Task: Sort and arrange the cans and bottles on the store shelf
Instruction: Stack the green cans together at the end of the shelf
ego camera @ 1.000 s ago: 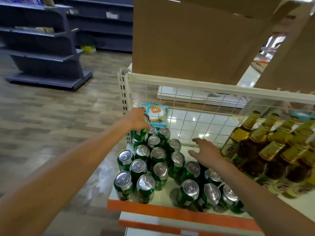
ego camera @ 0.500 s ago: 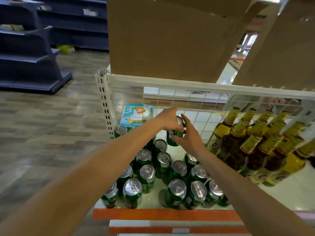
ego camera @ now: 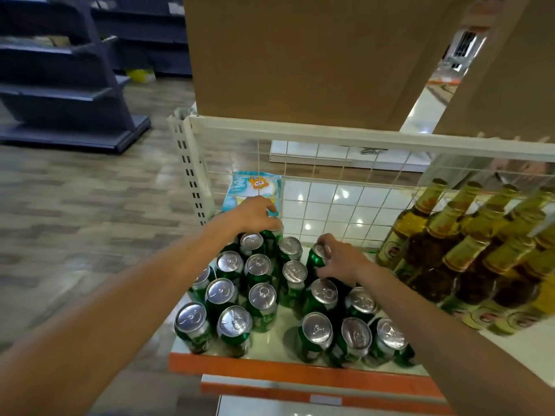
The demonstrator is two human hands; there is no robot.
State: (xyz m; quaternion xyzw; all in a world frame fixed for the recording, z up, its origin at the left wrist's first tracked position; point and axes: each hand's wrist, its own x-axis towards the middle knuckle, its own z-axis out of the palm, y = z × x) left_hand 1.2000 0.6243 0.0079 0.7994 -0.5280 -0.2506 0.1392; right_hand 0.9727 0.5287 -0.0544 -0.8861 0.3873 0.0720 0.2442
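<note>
Your left hand reaches to the back left corner of the shelf, its fingers curled down over the top of a green can standing against the wire grid; you have a grip on that can from above. Your right hand is further right, fingers wrapped around the upper part of another green can that stands upright on the shelf, a little apart from the main cluster. The rest of the green cans stand upright in rough rows across the left half of the shelf, silver tops facing you, with a bare strip of shelf between the left group and the front right ones. Amber bottles with gold foil necks crowd the right side. A blue packet sits behind the grid, and cardboard boxes rest above.
</note>
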